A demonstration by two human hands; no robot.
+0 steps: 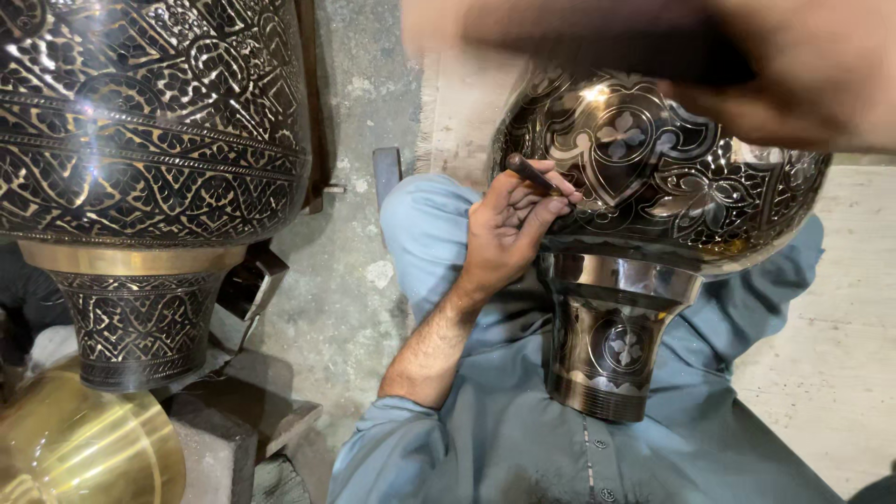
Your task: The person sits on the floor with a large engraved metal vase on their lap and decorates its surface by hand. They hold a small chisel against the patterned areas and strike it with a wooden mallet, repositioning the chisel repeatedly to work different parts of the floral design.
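Observation:
A large dark metal vase (pixel 672 177) with engraved silver flower patterns lies tilted across my lap, its neck (pixel 611 345) pointing toward me. My left hand (pixel 509 229) pinches a thin dark engraving tool (pixel 534 174) and presses its tip against the vase's shoulder. My right hand (pixel 803 75) is raised above the vase at the top right, heavily blurred. It grips a dark, blurred handle-like object (pixel 607 51) that stretches to the left; I cannot tell what it is.
A second, bigger engraved vase (pixel 149 121) with a brass band stands at the left on grey blocks (pixel 224 439). A plain brass vessel (pixel 84 448) sits at the bottom left. Bare concrete floor (pixel 350 299) lies between the vases, paler floor at the right.

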